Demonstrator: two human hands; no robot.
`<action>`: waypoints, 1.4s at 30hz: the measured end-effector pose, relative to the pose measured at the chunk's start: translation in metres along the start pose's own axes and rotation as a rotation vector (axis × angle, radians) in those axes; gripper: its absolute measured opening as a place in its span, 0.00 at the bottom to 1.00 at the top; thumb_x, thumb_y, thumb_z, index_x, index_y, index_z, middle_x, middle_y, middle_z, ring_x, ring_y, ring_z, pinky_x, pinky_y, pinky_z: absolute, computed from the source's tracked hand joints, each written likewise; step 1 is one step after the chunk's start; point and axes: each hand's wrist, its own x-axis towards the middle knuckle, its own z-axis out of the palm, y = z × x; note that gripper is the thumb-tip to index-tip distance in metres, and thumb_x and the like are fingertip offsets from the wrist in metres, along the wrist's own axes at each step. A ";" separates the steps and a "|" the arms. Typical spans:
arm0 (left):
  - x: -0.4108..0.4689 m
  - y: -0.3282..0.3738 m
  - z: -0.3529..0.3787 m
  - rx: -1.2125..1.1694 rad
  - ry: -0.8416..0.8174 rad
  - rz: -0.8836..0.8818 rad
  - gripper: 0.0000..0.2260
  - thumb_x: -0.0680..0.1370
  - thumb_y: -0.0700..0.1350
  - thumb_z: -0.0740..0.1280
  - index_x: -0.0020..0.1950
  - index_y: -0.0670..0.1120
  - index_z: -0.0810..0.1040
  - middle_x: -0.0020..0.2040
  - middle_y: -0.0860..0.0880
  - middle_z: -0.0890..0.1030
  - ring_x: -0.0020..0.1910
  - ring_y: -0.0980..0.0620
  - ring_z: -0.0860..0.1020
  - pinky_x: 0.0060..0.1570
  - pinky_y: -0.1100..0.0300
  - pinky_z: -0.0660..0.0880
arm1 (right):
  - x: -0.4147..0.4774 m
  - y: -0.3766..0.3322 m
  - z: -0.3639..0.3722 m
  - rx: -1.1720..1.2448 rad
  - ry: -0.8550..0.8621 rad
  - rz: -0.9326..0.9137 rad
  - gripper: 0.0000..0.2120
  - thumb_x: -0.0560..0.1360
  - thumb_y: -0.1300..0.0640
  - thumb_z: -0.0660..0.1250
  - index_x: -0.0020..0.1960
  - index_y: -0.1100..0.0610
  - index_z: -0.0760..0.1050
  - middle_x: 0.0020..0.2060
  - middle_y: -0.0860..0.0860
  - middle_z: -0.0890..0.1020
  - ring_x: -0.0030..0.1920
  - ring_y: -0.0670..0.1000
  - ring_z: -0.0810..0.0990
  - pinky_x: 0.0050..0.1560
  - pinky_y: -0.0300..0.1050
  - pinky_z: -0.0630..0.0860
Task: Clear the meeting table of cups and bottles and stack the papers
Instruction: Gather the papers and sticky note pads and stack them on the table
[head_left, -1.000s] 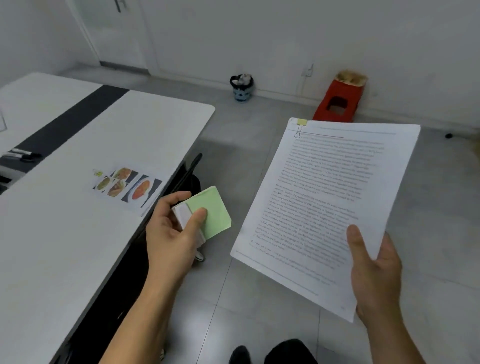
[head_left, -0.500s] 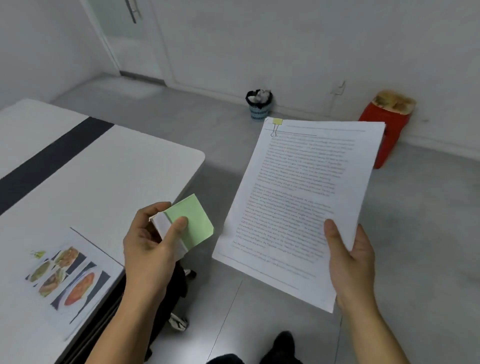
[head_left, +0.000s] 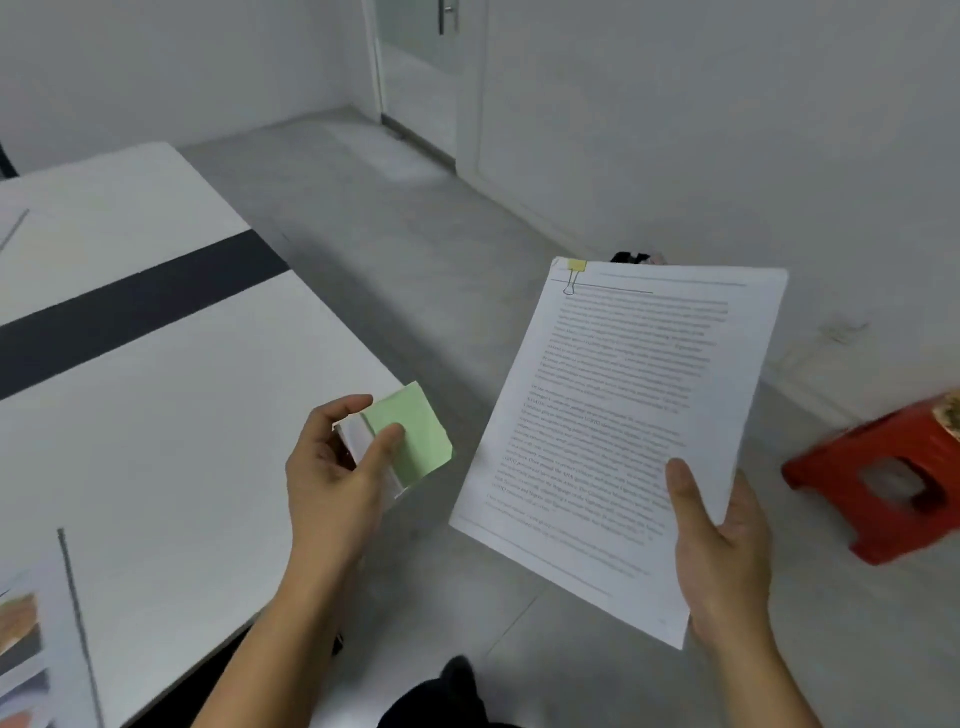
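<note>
My left hand (head_left: 332, 478) grips a small pad of notes with a green top sheet (head_left: 415, 436), held over the near corner of the white meeting table (head_left: 156, 415). My right hand (head_left: 722, 545) holds a clipped stack of printed pages (head_left: 618, 415) by its lower right corner, above the floor to the right of the table. A yellow binder clip (head_left: 575, 267) sits at the stack's top left corner. A printed sheet with food pictures (head_left: 31, 639) lies on the table at the lower left edge of the view.
A dark stripe (head_left: 130, 306) crosses the table. A red plastic stool (head_left: 893, 478) stands on the grey floor at the right. A door (head_left: 415, 67) is in the far wall. A dark bin is mostly hidden behind the pages.
The view has swung left and toward the table; the picture sheet slid to the lower left edge, the stool to the right. Both hands keep their hold on the pad and the pages.
</note>
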 end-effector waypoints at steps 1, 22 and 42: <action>0.019 0.005 0.018 0.001 0.000 0.011 0.13 0.76 0.39 0.73 0.55 0.56 0.80 0.48 0.47 0.83 0.43 0.48 0.81 0.37 0.53 0.79 | 0.027 -0.006 0.004 0.002 0.004 -0.009 0.05 0.79 0.50 0.67 0.54 0.43 0.78 0.44 0.32 0.84 0.44 0.35 0.83 0.37 0.27 0.76; 0.292 0.024 0.226 0.047 0.671 -0.058 0.12 0.77 0.39 0.72 0.56 0.54 0.78 0.49 0.52 0.81 0.43 0.53 0.79 0.28 0.65 0.76 | 0.489 -0.044 0.249 0.011 -0.665 0.018 0.09 0.76 0.45 0.67 0.57 0.40 0.77 0.51 0.37 0.85 0.51 0.39 0.84 0.48 0.39 0.78; 0.704 0.040 0.063 -0.119 1.025 -0.056 0.13 0.77 0.39 0.72 0.59 0.51 0.77 0.49 0.53 0.80 0.45 0.55 0.80 0.33 0.63 0.76 | 0.608 -0.102 0.736 -0.144 -0.975 -0.112 0.08 0.76 0.45 0.67 0.54 0.42 0.78 0.48 0.34 0.85 0.48 0.37 0.83 0.47 0.38 0.76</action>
